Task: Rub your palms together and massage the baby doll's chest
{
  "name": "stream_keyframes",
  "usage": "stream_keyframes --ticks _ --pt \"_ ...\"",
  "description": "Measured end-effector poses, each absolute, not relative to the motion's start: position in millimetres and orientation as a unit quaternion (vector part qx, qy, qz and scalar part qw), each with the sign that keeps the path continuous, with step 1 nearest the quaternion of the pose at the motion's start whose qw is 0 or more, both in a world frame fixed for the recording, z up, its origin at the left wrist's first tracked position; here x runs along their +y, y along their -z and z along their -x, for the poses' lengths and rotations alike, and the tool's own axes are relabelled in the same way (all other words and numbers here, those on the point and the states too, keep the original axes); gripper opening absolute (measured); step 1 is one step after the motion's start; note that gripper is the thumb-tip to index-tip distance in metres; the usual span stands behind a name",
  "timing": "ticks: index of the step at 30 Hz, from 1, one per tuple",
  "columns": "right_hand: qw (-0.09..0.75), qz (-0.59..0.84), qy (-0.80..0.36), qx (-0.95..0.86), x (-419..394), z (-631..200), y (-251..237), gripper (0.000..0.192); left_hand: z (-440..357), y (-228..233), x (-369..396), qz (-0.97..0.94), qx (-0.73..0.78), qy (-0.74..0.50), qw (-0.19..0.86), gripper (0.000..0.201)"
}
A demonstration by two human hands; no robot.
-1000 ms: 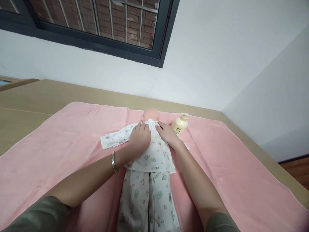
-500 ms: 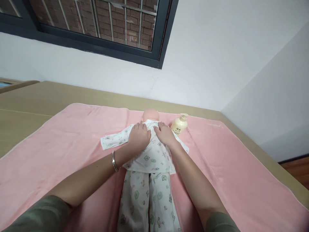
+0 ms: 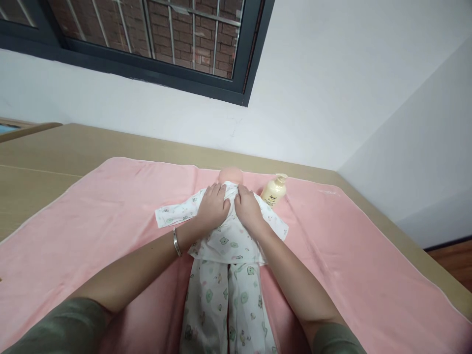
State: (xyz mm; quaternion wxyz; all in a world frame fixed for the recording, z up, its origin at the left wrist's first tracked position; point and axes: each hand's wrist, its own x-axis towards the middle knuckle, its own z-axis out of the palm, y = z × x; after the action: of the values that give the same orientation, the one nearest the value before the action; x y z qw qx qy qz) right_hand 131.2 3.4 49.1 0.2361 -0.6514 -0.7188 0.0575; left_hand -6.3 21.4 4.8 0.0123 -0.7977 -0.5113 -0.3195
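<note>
A baby doll lies face down or face up, I cannot tell which, with its bald head (image 3: 230, 175) toward the wall. It wears a white printed top (image 3: 232, 246) and matching trousers (image 3: 245, 300). My left hand (image 3: 214, 207) rests flat on the left upper part of the top, fingers stretched toward the shoulder. On the right upper part lies my right hand (image 3: 250, 209), fingers extended as well, its thumb near the middle. A narrow strip of cloth shows between the two hands. The sleeves spread out to both sides.
Beside the doll's right-hand sleeve is a pale yellow pump bottle (image 3: 275, 191). A pink mat (image 3: 350, 246) covers much of the wooden surface (image 3: 147, 147). Behind it rises a white wall (image 3: 295, 98) with a dark-framed window (image 3: 206, 91).
My right hand has shifted slightly left, closer to the middle of the top. My left hand stays nearly in place on the cloth.
</note>
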Motion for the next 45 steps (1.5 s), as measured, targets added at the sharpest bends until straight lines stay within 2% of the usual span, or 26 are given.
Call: stream_keyframes --ticks 2,5,12,16,22,25,31,37,40,45 --pt "0.243 0.65 -0.064 -0.717 5.2 -132.7 -48.2 0.045 5.6 -5.6 21.5 0.791 -0.524 0.316 0.002 0.053" --pt "0.212 0.658 -0.067 -0.719 7.6 -136.3 -48.7 0.049 6.3 -10.5 23.6 0.78 -0.55 0.299 -0.017 0.054" --pt "0.125 0.659 -0.039 -0.741 -13.8 -124.8 -64.0 0.048 12.5 -21.2 33.8 0.774 -0.564 0.274 -0.084 0.033" --pt "0.129 0.665 -0.068 -0.732 -11.4 -128.8 -67.1 0.046 7.7 -14.9 25.1 0.778 -0.557 0.29 -0.028 0.04" --pt "0.121 0.678 -0.084 -0.72 11.3 -145.0 -57.5 0.054 -0.3 -7.9 5.3 0.797 -0.52 0.304 0.037 0.047" --pt "0.108 0.678 -0.052 -0.725 4.8 -138.3 -58.5 0.052 3.2 -13.3 10.9 0.796 -0.527 0.296 0.021 0.044" --pt "0.088 0.668 -0.035 -0.738 -15.6 -128.5 -70.3 0.042 15.5 -27.1 32.9 0.79 -0.556 0.248 -0.077 0.035" --pt "0.141 0.662 -0.102 -0.729 4.3 -147.5 -65.2 0.041 5.6 -21.4 10.1 0.801 -0.547 0.242 0.022 0.045" --pt "0.15 0.662 -0.101 -0.727 10.8 -149.5 -60.5 0.043 1.6 -18.4 0.3 0.805 -0.533 0.256 0.052 0.05" --pt "0.105 0.69 -0.012 -0.716 -2.1 -131.6 -60.5 0.042 8.7 -24.0 16.4 0.8 -0.544 0.252 -0.024 0.04"
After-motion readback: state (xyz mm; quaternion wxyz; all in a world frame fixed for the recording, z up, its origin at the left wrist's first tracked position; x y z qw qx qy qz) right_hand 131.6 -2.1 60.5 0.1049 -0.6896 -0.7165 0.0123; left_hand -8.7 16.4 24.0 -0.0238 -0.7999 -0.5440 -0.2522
